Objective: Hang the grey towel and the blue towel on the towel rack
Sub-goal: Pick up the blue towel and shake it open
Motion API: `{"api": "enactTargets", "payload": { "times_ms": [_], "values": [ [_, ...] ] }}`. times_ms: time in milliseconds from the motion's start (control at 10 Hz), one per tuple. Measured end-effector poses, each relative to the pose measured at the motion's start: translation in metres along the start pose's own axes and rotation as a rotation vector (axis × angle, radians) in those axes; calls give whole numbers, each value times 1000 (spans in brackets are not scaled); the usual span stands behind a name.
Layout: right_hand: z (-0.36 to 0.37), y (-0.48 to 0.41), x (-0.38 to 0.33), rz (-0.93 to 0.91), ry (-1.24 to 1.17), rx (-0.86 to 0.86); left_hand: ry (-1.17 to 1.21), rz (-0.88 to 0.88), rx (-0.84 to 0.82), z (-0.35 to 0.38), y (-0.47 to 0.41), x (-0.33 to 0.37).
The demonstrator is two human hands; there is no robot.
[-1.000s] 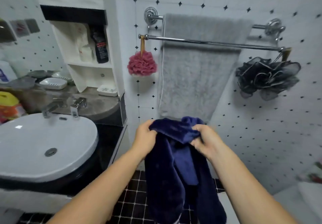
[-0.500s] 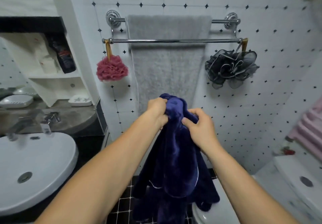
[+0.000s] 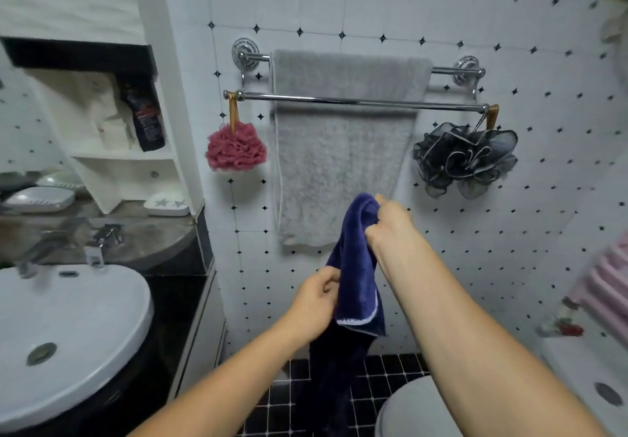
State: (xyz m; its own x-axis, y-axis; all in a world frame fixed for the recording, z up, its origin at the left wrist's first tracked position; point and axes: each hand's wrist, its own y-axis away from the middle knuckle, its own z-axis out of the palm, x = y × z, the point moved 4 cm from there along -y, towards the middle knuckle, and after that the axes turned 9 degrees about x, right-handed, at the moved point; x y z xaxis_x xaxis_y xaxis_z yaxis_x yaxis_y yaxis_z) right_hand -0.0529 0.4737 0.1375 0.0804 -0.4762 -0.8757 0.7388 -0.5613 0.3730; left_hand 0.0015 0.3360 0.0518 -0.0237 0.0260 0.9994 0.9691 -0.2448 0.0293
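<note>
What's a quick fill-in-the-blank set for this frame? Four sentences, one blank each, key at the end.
1. The grey towel already hangs on the towel ____.
2. The blue towel is gripped at its top by the ____ hand.
3. The left hand holds that towel too, ____ than the other hand.
4. The pink bath puff hangs at the ____ end of the front bar.

Missing words: rack; right; lower; left.

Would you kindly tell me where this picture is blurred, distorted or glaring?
Head view: the wide-angle lens bows the wall tile lines toward the edges; at centre the grey towel and blue towel are fairly sharp; the tap at left and the pink object at right are smeared; the towel rack shows thin glints; lighting is even, shadows faint.
</note>
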Motion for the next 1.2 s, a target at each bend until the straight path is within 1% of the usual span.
{"api": "enactTargets", "payload": {
  "times_ms": [100, 200, 300, 400, 500, 600, 700, 800, 900, 1000, 1100, 1200],
  "values": [
    [6, 5, 1, 19, -116, -34, 389, -140, 108, -4, -10, 39],
    [7, 25, -1, -18, -121, -204, 518, -65, 94, -10, -28, 71],
    [-5, 49, 3, -338, 219, -481, 460, -71, 7, -13, -48, 99],
    [-6, 60, -8, -778, 766, -505, 221, -63, -73, -9, -56, 111],
    [-2, 61, -23, -916, 1055, -425, -45, 37, -186, -9, -55, 115],
    [-1, 61, -33, -915, 1009, -521, -181, 139, -286, -12, -49, 116],
    [2, 57, -38, -842, 739, -514, -380, 237, -335, -11, -45, 115],
    [12, 52, -30, -918, 811, -438, -608, 307, -433, -8, -37, 107],
    [19, 46, -24, -818, 737, -395, -671, 343, -466, -2, -30, 106],
    [23, 44, -29, -815, 705, -256, -533, 364, -485, 4, -22, 108],
    [25, 43, -43, -823, 628, -89, -396, 317, -387, -2, -19, 97],
    [23, 36, -58, -783, 562, 50, 58, 140, -39, -19, -10, 74]
  ]
}}
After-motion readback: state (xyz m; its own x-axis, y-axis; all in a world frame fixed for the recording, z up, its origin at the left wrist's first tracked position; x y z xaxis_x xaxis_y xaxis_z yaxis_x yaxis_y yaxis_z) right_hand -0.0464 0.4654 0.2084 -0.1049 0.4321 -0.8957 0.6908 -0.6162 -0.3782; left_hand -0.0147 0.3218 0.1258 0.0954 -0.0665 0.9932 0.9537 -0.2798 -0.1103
